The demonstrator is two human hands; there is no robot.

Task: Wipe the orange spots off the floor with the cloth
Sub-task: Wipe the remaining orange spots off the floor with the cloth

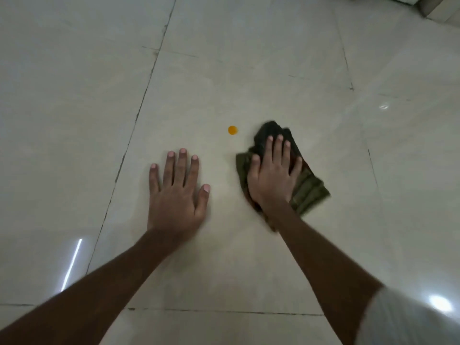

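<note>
One round orange spot [233,130] sits on the pale tiled floor [224,83], between my two hands and a little farther away. A crumpled dark green cloth [308,188] lies on the floor right of the spot. My right hand [272,174] presses flat on the cloth, fingers spread over its dark upper part; the cloth's edge is about a hand's width from the spot. My left hand [175,192] rests flat on the bare floor, fingers apart, holding nothing, below and left of the spot.
Dark grout lines [132,135] run between large glossy tiles. Bright light reflections show on the floor at the lower left [72,265] and lower right [440,303]. A step or wall base [438,11] is at the far top right.
</note>
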